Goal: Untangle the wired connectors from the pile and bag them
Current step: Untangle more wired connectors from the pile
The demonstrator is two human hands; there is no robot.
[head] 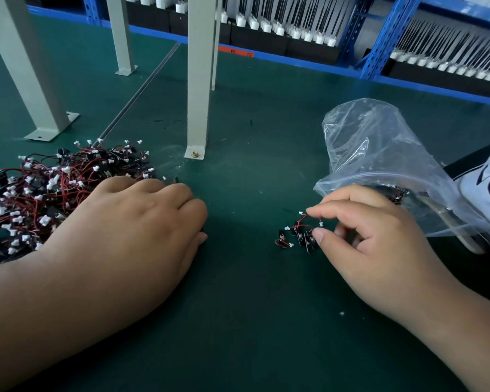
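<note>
Connectors right of the pile sat pinched in the right hand; the left hand lay curled against the pile, its grip unclear.

Green table, grey posts, blue shelving

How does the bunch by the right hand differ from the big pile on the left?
The pile holds many connectors, tangled together; the small bunch holds only a few. The pile lies beside the left hand; the small bunch sits between the right hand's thumb and forefinger, near the bag. Both have black parts, red wires and white plugs.
</note>
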